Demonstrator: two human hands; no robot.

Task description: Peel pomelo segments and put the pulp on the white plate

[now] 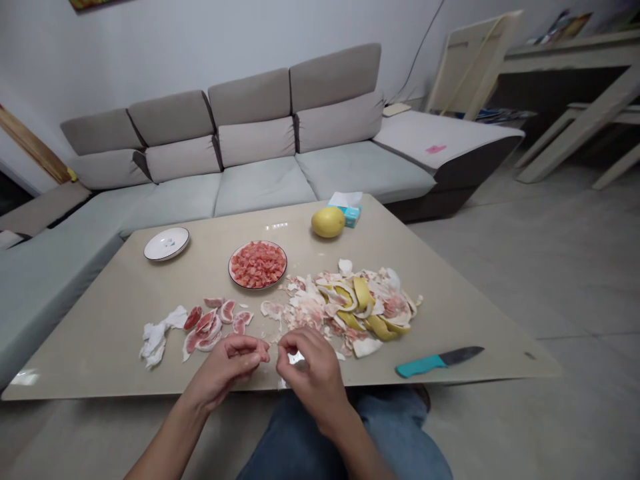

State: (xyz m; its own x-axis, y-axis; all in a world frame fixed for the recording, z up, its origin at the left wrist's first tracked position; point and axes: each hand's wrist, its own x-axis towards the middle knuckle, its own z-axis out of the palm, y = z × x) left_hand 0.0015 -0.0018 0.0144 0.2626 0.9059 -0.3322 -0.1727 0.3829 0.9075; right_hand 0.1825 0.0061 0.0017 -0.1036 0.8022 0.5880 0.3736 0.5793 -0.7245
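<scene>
My left hand [227,370] and my right hand [310,370] meet over the near edge of the beige table [100,347]. Both have their fingers curled and pinched toward each other. A small pink piece of pomelo flesh [263,356] shows at the left fingertips. Just beyond lie several pink pomelo segments [213,323] and torn white membrane [157,337]. A plate of peeled pink pomelo flesh [257,265] stands at the middle of the table. To the right is a heap of yellow peel and white pith [357,307].
A teal-handled knife [437,361] lies near the front right edge. A whole yellow pomelo [328,222] and a tissue box [347,208] stand at the far edge, an empty white plate [167,243] at the far left. A grey sofa [260,147] runs behind the table.
</scene>
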